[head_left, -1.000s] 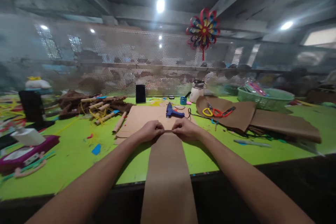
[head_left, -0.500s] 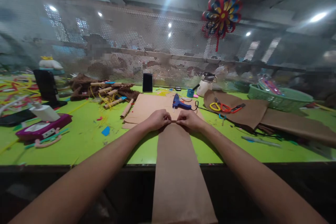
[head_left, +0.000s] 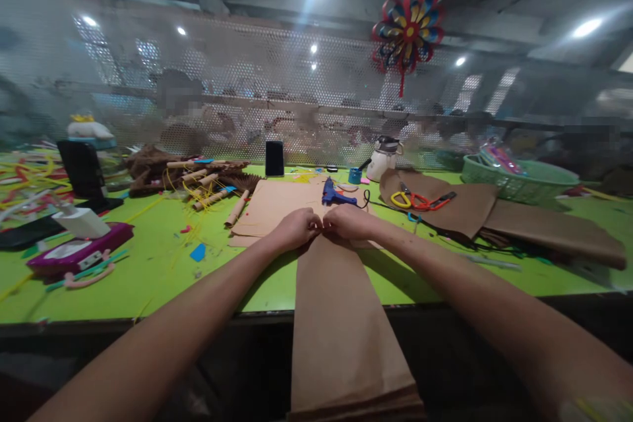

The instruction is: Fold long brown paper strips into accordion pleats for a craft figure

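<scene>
A long strip of brown paper (head_left: 341, 330) lies over the front edge of the green table (head_left: 148, 264) and hangs down toward me. My left hand (head_left: 297, 228) and my right hand (head_left: 349, 221) pinch its far end, close together, knuckles almost touching. Both hands are closed on the paper's edge. Just beyond them lies a flat brown sheet (head_left: 277, 204) with a blue glue gun (head_left: 336, 196) on it.
Scissors (head_left: 418, 200) with yellow and red handles rest on more brown paper (head_left: 519, 221) at the right. A green basket (head_left: 519, 179) stands far right. Rolled paper tubes (head_left: 217, 194), a black phone (head_left: 274, 158), a white jar (head_left: 383, 158) and a purple box (head_left: 74, 250) are about. A mesh screen runs behind the table.
My hands have drawn closer together on the paper's far end. The view has dropped and shifted, so more of the hanging strip shows.
</scene>
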A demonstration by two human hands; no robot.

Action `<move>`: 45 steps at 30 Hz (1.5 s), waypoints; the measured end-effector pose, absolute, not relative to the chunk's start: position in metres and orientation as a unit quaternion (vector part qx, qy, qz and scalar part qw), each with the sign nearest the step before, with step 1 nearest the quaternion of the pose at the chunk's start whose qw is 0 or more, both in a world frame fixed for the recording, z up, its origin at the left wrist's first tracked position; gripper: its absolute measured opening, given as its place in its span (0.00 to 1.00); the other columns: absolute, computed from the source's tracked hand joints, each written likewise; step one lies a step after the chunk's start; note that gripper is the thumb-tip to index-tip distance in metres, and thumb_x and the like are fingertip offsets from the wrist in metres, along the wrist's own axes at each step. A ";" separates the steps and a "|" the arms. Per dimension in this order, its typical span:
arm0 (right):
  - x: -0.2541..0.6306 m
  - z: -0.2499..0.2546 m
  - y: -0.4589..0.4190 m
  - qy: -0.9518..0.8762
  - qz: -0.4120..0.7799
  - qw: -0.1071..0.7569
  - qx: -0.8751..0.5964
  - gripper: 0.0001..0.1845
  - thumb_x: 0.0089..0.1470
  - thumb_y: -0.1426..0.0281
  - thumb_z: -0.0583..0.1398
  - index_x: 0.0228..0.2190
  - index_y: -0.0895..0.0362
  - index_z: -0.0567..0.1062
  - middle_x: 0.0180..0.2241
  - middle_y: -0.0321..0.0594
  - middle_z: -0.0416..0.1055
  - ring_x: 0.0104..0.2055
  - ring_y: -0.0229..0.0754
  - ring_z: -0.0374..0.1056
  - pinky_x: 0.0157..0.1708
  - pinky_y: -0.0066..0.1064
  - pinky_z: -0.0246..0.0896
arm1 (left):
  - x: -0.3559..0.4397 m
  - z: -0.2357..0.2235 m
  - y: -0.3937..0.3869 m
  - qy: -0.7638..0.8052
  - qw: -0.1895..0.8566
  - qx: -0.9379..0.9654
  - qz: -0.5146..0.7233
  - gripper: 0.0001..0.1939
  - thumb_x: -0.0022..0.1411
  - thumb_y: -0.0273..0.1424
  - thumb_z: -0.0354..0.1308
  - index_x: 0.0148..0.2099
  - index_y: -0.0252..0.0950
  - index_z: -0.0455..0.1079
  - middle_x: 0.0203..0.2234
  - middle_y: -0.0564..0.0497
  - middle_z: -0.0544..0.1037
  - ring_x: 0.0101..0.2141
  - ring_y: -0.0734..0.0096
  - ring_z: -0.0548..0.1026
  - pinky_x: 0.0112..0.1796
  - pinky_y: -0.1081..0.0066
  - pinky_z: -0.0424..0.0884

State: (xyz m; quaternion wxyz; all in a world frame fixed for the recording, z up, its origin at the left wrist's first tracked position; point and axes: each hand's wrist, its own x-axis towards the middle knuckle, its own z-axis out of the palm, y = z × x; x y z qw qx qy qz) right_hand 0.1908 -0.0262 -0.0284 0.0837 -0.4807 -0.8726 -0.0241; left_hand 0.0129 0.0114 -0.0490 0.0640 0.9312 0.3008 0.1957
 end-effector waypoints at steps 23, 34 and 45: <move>0.225 -0.047 -0.037 -0.881 0.030 0.179 -0.438 0.06 0.46 0.77 0.54 0.25 0.61 0.72 0.28 0.40 0.68 0.30 0.35 0.59 0.30 0.25 0.50 | -0.002 -0.037 0.014 0.307 0.130 0.934 0.129 0.12 0.44 0.21 0.49 0.32 0.32 0.71 0.27 0.48 0.73 0.26 0.72 0.66 0.27 0.74 0.56; 0.221 -0.045 -0.042 -0.878 -0.032 0.149 -0.454 0.06 0.46 0.76 0.55 0.25 0.61 0.72 0.28 0.42 0.69 0.31 0.37 0.61 0.30 0.25 0.50 | -0.005 -0.034 0.011 0.348 0.121 0.920 0.135 0.10 0.51 0.32 0.53 0.35 0.33 0.70 0.28 0.49 0.73 0.28 0.71 0.67 0.27 0.75 0.57; 0.224 -0.044 -0.041 -0.887 -0.046 0.131 -0.441 0.03 0.43 0.76 0.56 0.25 0.60 0.70 0.28 0.41 0.69 0.31 0.37 0.60 0.29 0.25 0.48 | -0.008 -0.034 0.016 0.315 0.079 0.941 0.099 0.11 0.42 0.23 0.51 0.32 0.33 0.68 0.25 0.51 0.71 0.25 0.73 0.65 0.24 0.77 0.55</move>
